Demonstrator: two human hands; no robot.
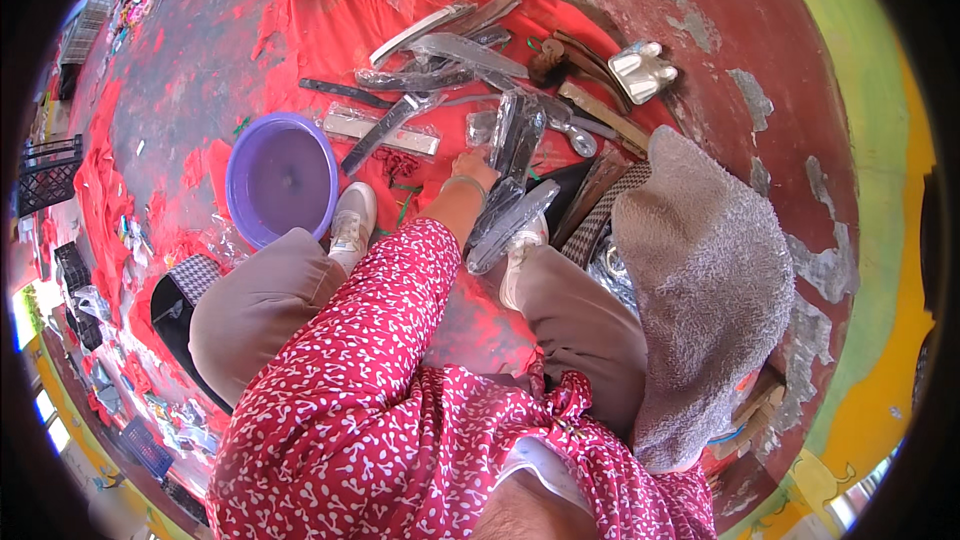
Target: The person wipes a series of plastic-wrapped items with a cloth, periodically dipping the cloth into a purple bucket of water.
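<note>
The left grip [474, 172], a bangle at its wrist, reaches down between the person's feet and sits against the near end of the dark plastic-wrapped packets [517, 135]; its fingers are partly hidden, so whether it is grasping one or just resting there I cannot tell. The right grip is out of sight, so its state cannot be told either. Just below the reaching grip, a clear-wrapped packet [513, 226] lies slanting beside the right shoe [512, 275]. Beyond are more long wrapped pieces, spread over a torn red sheet [335, 45] on the floor, with a pale flat bar [383, 129] left of the grip. A purple basin [234, 192] stands near the left shoe [352, 220]. A grey towel [705, 280] hangs at the person's right side.
</note>
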